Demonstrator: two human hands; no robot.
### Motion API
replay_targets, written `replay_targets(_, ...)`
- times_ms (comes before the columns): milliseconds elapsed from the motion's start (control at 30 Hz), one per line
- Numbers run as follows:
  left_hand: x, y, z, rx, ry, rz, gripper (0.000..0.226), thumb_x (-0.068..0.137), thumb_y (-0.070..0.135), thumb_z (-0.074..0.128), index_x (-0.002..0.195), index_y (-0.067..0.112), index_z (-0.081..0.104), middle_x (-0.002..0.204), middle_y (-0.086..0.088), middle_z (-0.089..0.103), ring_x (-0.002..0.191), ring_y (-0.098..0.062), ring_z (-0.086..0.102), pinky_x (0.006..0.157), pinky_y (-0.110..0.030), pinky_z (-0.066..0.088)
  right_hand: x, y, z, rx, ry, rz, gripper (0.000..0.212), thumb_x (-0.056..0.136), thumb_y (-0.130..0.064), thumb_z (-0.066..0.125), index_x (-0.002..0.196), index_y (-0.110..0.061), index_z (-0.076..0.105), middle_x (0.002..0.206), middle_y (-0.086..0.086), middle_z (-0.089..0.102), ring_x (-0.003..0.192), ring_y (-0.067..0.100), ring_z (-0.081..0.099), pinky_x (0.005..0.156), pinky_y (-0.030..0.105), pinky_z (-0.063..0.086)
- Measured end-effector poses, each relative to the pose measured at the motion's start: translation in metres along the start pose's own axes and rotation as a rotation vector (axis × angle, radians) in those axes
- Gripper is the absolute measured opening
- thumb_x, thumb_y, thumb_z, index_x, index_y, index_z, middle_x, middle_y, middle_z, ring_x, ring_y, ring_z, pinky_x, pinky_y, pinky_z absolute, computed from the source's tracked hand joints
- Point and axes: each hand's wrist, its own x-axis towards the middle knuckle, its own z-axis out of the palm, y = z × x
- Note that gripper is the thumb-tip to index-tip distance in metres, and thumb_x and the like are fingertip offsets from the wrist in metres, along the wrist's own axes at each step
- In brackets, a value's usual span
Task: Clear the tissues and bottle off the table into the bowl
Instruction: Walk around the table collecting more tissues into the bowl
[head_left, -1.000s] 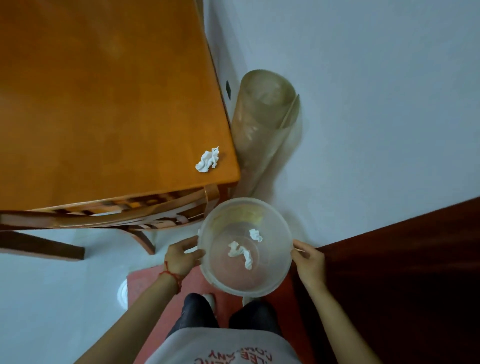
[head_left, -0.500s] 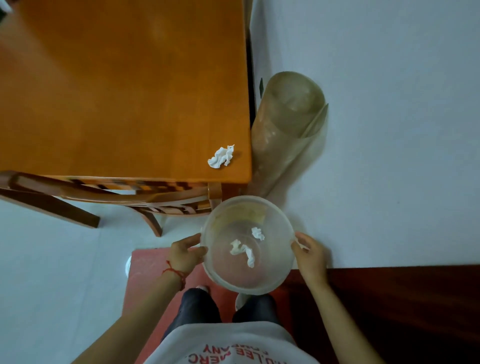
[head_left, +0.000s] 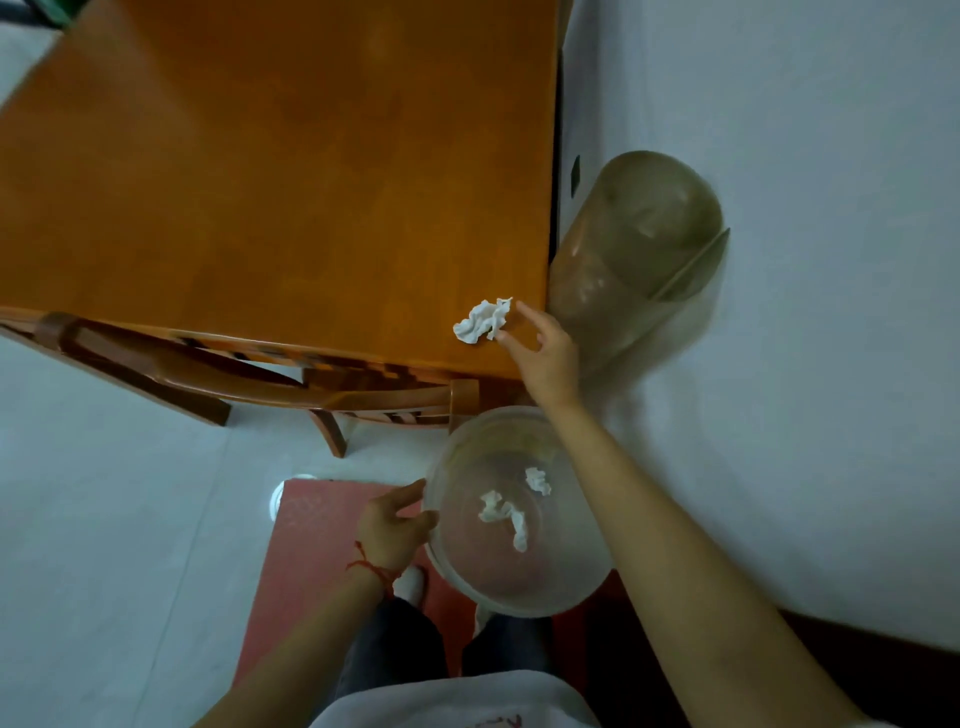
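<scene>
A crumpled white tissue (head_left: 482, 320) lies near the right front corner of the orange wooden table (head_left: 270, 171). My right hand (head_left: 545, 353) reaches over that corner, thumb and forefinger spread on either side of the tissue's right end and touching it. My left hand (head_left: 393, 527) grips the left rim of a clear plastic bowl (head_left: 467, 566) held below the table edge. Two white tissue pieces (head_left: 506, 514) lie inside the bowl. No bottle is in view.
A rolled translucent brown sheet (head_left: 634, 249) leans against the white wall right of the table. A wooden chair (head_left: 208, 374) is tucked under the table's front edge. A red mat (head_left: 311, 540) lies on the pale floor under my feet.
My right hand has let go of the bowl's right rim and reached up to the tissue on the table. My left hand alone holds the bowl now.
</scene>
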Motion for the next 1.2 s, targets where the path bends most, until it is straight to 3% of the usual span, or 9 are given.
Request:
replay_targets(100, 0.000, -0.002, -0.001, 0.006, -0.003, 0.003, 0.047, 0.081, 0.007, 0.062, 0.126, 0.005, 0.053, 0.133, -0.014, 0.055, 0.107, -0.030, 0.061, 0.094, -0.042, 0.050, 0.028, 0.007, 0.015, -0.054, -0.034, -0.022, 0.046, 0.084, -0.019, 0.063, 0.128, -0.011, 0.051, 0.138, 0.008, 0.049, 0.129, 0.018, 0.043, 0.096, 0.020, 0.034)
replay_targets(300, 0.000, -0.003, -0.001, 0.001, -0.010, 0.005, 0.046, 0.080, 0.008, 0.063, 0.125, 0.009, 0.054, 0.133, -0.011, 0.056, 0.110, -0.030, 0.060, 0.097, -0.047, 0.048, 0.056, 0.027, 0.028, -0.271, -0.207, -0.118, 0.047, 0.084, -0.024, 0.062, 0.129, -0.016, 0.050, 0.145, 0.008, 0.041, 0.134, 0.025, 0.035, 0.105, 0.041, 0.035)
replay_targets(533, 0.001, -0.003, 0.000, -0.004, 0.014, 0.022, 0.042, 0.079, 0.007, 0.064, 0.120, 0.010, 0.059, 0.127, -0.011, 0.060, 0.099, -0.028, 0.064, 0.092, -0.047, 0.052, 0.056, 0.041, 0.027, -0.501, -0.251, -0.228, 0.035, 0.085, -0.015, 0.059, 0.120, -0.009, 0.058, 0.132, 0.012, 0.054, 0.124, 0.027, 0.042, 0.100, 0.036, 0.035)
replay_targets(700, 0.002, -0.007, 0.001, -0.002, 0.019, 0.028, 0.042, 0.079, 0.006, 0.064, 0.121, 0.010, 0.058, 0.126, -0.010, 0.061, 0.091, -0.023, 0.063, 0.087, -0.039, 0.053, 0.045, 0.049, 0.020, -0.459, -0.162, -0.212, 0.031, 0.084, -0.010, 0.059, 0.114, -0.006, 0.062, 0.120, 0.013, 0.061, 0.115, 0.026, 0.047, 0.092, 0.026, 0.035)
replay_targets(833, 0.003, -0.010, 0.001, -0.003, 0.025, 0.019, 0.042, 0.080, 0.005, 0.063, 0.121, 0.009, 0.058, 0.126, -0.011, 0.061, 0.088, -0.024, 0.064, 0.084, -0.036, 0.053, 0.028, 0.044, 0.011, -0.342, -0.069, -0.165, 0.030, 0.083, -0.010, 0.062, 0.112, -0.006, 0.064, 0.118, 0.013, 0.063, 0.112, 0.027, 0.051, 0.090, 0.028, 0.039)
replay_targets(1033, 0.004, -0.011, 0.000, 0.008, 0.018, 0.022, 0.044, 0.080, 0.005, 0.062, 0.124, 0.007, 0.056, 0.131, -0.014, 0.057, 0.100, -0.029, 0.063, 0.088, -0.037, 0.052, -0.027, 0.038, -0.015, -0.254, 0.012, -0.133, 0.029, 0.080, -0.014, 0.067, 0.108, -0.008, 0.066, 0.115, 0.011, 0.065, 0.108, 0.022, 0.055, 0.086, 0.024, 0.041)
replay_targets(1200, 0.002, -0.012, 0.000, -0.022, 0.022, 0.022, 0.044, 0.080, 0.002, 0.061, 0.124, 0.005, 0.055, 0.133, -0.013, 0.055, 0.101, -0.025, 0.059, 0.093, -0.040, 0.050, -0.090, 0.051, -0.036, -0.173, -0.049, -0.062, 0.032, 0.079, -0.011, 0.068, 0.111, -0.011, 0.065, 0.116, 0.008, 0.064, 0.109, 0.019, 0.056, 0.094, 0.029, 0.046)
